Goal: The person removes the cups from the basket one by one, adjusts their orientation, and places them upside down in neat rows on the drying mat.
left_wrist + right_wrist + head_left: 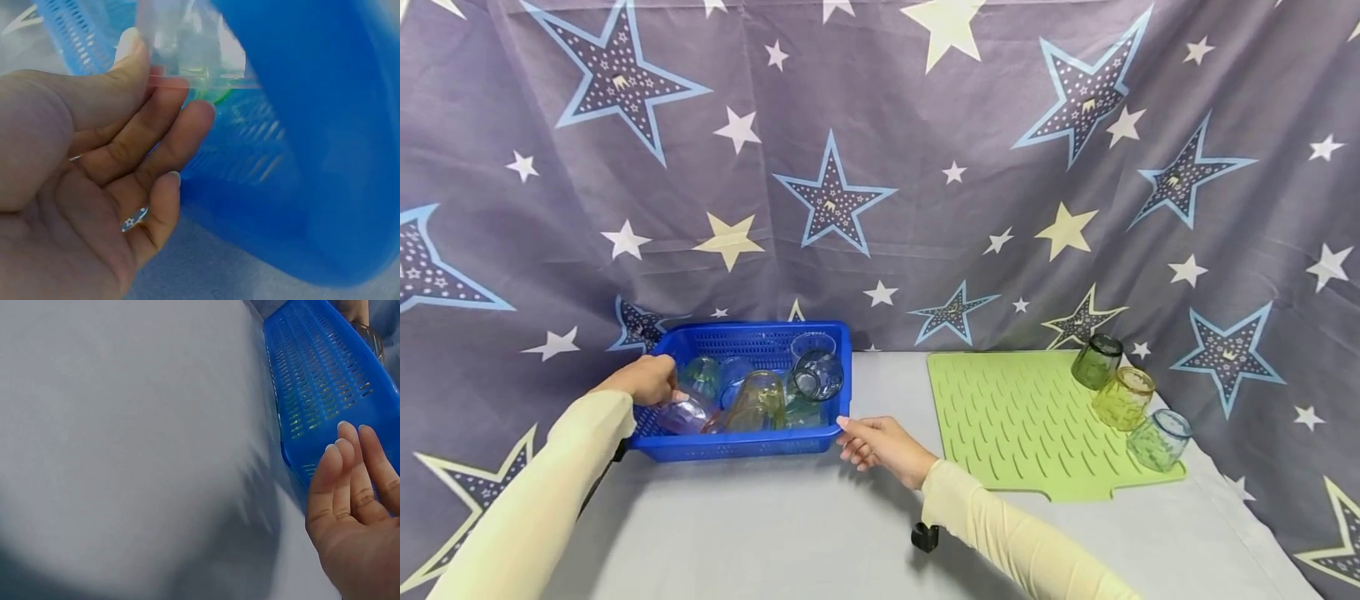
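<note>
At the left of the blue perforated basket (730, 447), my left hand (643, 380) reaches over the rim and pinches a clear pinkish glass (686, 415) between thumb and fingers. The left wrist view shows this glass (194, 50) tilted inside the basket, its rim by my fingertips. More glasses lie around it: a yellow glass (758, 402), a dark blue-grey glass (818, 377), a green glass (702, 377) and others partly hidden. My right hand (887, 447) touches the basket's front right corner with a fingertip, its other fingers loosely bent below the rim.
A lime-green drying mat (1000, 417) lies to the right on the white table (760, 533). Along its right side stand a dark green glass (1097, 362), a yellow glass (1123, 398) and a pale green-blue glass (1159, 440). A star-patterned curtain (910, 150) hangs behind.
</note>
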Action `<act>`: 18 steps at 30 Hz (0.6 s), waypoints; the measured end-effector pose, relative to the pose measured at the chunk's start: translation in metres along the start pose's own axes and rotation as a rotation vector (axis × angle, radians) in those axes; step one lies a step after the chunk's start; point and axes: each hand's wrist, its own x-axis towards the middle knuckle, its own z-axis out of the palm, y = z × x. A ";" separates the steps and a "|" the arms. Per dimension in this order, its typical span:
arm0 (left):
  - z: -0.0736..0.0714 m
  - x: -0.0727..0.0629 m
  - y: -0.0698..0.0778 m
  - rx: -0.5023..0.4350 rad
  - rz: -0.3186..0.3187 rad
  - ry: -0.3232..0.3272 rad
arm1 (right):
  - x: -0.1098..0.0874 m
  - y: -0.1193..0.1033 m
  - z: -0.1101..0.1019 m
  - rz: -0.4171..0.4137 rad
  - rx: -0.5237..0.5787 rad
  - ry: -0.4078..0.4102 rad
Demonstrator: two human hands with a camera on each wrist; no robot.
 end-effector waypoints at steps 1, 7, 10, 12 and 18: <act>-0.001 -0.002 0.000 -0.034 -0.005 -0.009 | 0.000 0.000 0.000 -0.001 -0.001 0.000; -0.003 -0.009 0.002 -0.151 -0.041 -0.005 | -0.002 0.000 0.001 -0.003 -0.008 0.004; -0.003 -0.011 0.003 -0.178 -0.065 -0.004 | -0.002 0.001 0.002 -0.002 -0.008 0.001; -0.003 -0.012 0.004 -0.189 -0.077 -0.002 | -0.002 0.002 0.002 -0.001 -0.006 -0.001; -0.005 -0.015 0.012 -0.154 -0.102 0.056 | -0.001 0.000 0.002 -0.006 -0.005 -0.004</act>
